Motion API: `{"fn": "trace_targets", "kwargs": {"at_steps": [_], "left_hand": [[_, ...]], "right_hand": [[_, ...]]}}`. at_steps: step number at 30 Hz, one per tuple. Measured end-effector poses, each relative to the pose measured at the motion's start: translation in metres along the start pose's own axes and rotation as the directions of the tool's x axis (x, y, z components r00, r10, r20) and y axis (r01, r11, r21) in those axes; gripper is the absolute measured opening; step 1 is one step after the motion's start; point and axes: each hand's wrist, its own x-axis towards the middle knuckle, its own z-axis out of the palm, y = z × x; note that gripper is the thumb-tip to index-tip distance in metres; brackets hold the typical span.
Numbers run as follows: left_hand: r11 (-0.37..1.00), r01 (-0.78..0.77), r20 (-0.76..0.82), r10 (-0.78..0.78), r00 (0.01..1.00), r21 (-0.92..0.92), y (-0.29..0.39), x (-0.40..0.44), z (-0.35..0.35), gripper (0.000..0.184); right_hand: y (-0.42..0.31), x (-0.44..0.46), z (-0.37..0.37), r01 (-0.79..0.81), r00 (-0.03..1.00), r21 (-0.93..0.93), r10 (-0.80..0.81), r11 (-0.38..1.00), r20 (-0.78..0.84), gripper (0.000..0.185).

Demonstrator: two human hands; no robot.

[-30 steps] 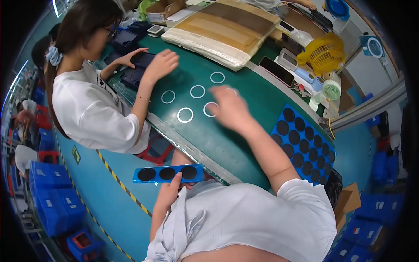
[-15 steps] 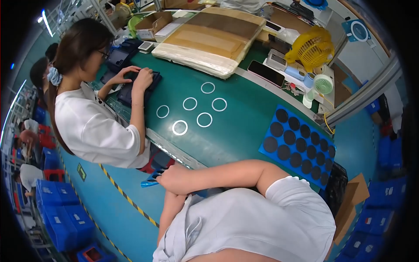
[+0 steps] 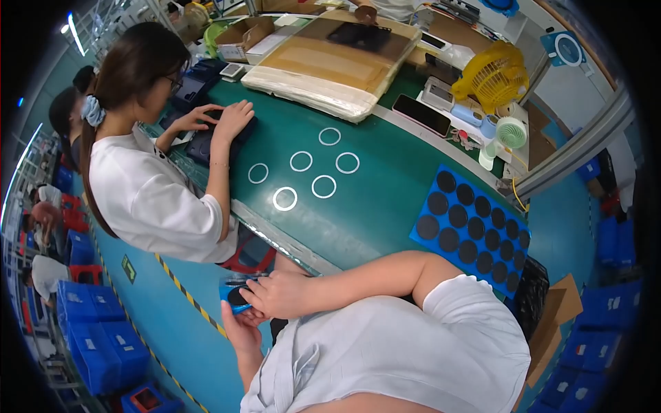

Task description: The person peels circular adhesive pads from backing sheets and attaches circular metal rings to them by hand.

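My left hand (image 3: 242, 332) is below, its thumb up against the near edge of a small blue sheet (image 3: 229, 286) bearing black discs. My right hand (image 3: 286, 294) reaches across from the right, its fingers closed at a black round disc (image 3: 237, 296) on that sheet. Whether the disc is lifted from the sheet, I cannot tell. Both hands are just off the table's front edge, over my lap. On the green table (image 3: 385, 213) lie several thin white rings (image 3: 285, 199). A larger blue sheet (image 3: 441, 242) with rows of black discs rests at the table's right.
At the left a co-worker (image 3: 155, 186) handles a dark case (image 3: 201, 146). A wrapped flat package (image 3: 323, 65) lies at the back, with a person's hand (image 3: 366, 14) above it. A phone (image 3: 421, 114), a yellow fan (image 3: 492, 77) and a small green fan (image 3: 508, 134) stand at the back right.
My left hand has come up into view beside the blue sheet, and the sheet is turned to show a black disc. At the back, a person's hand and a dark object have appeared over the package.
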Motion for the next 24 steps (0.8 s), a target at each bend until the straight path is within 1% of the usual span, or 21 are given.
{"fn": "trace_targets", "kwargs": {"at_steps": [1, 2, 3, 5, 6, 7, 9, 10, 11, 13, 15, 16, 17, 18, 19, 20, 22, 23, 24], "left_hand": [[1.0, -0.022, 0.052, 0.023, 0.998, -0.014, -0.001, 0.0, -0.002, 0.046], [0.997, -0.04, 0.036, 0.038, 0.999, 0.065, -0.002, -0.002, -0.002, 0.046], [0.997, -0.055, 0.134, 0.047, 0.99, 0.058, -0.002, 0.001, -0.005, 0.043], [0.998, -0.058, -0.095, 0.061, 0.994, 0.027, -0.006, -0.001, 0.0, 0.038], [0.995, -0.073, -0.069, 0.077, 0.995, 0.066, -0.009, -0.002, -0.001, 0.035], [0.984, -0.088, 0.01, 0.087, 0.996, 0.154, -0.011, -0.002, -0.001, 0.036], [0.951, -0.099, -0.004, 0.105, 0.994, 0.292, -0.017, -0.008, 0.008, 0.037], [0.969, -0.11, 0.036, 0.105, 0.994, 0.222, -0.023, -0.003, 0.003, 0.039], [0.938, -0.14, 0.059, 0.127, 0.99, 0.318, -0.026, 0.001, -0.002, 0.041], [0.945, -0.132, 0.177, 0.081, 0.981, 0.298, -0.011, -0.008, 0.018, 0.042], [0.934, -0.126, 0.261, 0.036, 0.965, 0.335, -0.018, -0.005, 0.007, 0.043], [0.93, -0.128, 0.25, 0.041, 0.967, 0.344, -0.018, -0.006, 0.01, 0.043], [0.933, -0.129, 0.245, 0.045, 0.969, 0.337, -0.017, -0.008, 0.012, 0.043], [0.941, -0.121, 0.246, 0.042, 0.968, 0.316, -0.016, -0.007, 0.009, 0.043], [0.949, -0.111, 0.25, 0.036, 0.968, 0.296, -0.015, -0.007, 0.006, 0.043], [0.95, -0.11, 0.243, 0.037, 0.969, 0.294, -0.013, -0.007, 0.004, 0.043], [0.968, -0.115, 0.229, 0.063, 0.971, 0.222, -0.011, -0.005, 0.001, 0.043], [0.969, -0.114, 0.229, 0.062, 0.971, 0.22, -0.011, -0.005, -0.001, 0.043], [0.972, -0.107, 0.209, 0.063, 0.976, 0.208, -0.011, -0.004, -0.002, 0.042]], "right_hand": [[0.0, -0.001, 0.001, 0.016, 0.999, -0.001, -0.016, 1.0, -0.028, 0.044], [0.002, -0.003, 0.004, -0.003, 1.0, 0.074, 0.002, 0.997, 0.022, 0.044], [0.002, -0.003, 0.001, 0.005, 1.0, 0.081, -0.007, 0.997, 0.021, 0.044], [0.005, -0.004, -0.01, -0.177, 0.981, 0.325, 0.138, 0.929, 0.139, 0.051], [0.006, -0.003, -0.016, -0.256, 0.967, 0.456, 0.219, 0.852, 0.133, 0.055], [0.007, -0.002, -0.02, -0.253, 0.967, 0.463, 0.214, 0.849, 0.136, 0.055], [0.009, 0.0, -0.024, -0.423, 0.906, 0.443, 0.365, 0.79, 0.216, 0.054], [0.01, 0.001, -0.026, -0.424, 0.905, 0.477, 0.37, 0.77, 0.208, 0.051], [0.013, -0.001, -0.032, -0.443, 0.896, 0.53, 0.355, 0.723, 0.265, 0.046], [0.018, -0.001, -0.04, -0.553, 0.833, 0.667, 0.351, 0.499, 0.428, 0.039], [0.026, -0.01, -0.029, -0.517, 0.848, 0.747, 0.371, 0.419, 0.379, 0.034], [0.031, -0.008, -0.044, -0.573, 0.813, 0.734, 0.366, 0.366, 0.453, 0.029], [0.038, -0.021, -0.017, -0.527, 0.774, 0.848, 0.38, -0.056, 0.506, 0.028], [0.047, -0.024, -0.027, -0.544, 0.738, 0.831, 0.405, -0.114, 0.539, 0.028], [0.059, -0.031, -0.027, -0.507, 0.714, 0.841, 0.455, -0.188, 0.532, 0.028], [0.07, -0.036, -0.031, -0.53, 0.667, 0.833, 0.527, -0.162, 0.527, 0.03], [0.095, -0.05, -0.025, -0.614, 0.562, 0.784, 0.646, -0.092, 0.517, 0.03], [0.108, -0.058, -0.02, -0.645, 0.544, 0.764, 0.687, -0.023, 0.481, 0.027], [0.115, -0.061, -0.022, -0.696, 0.508, 0.718, 0.715, 0.013, 0.48, 0.027]]}}
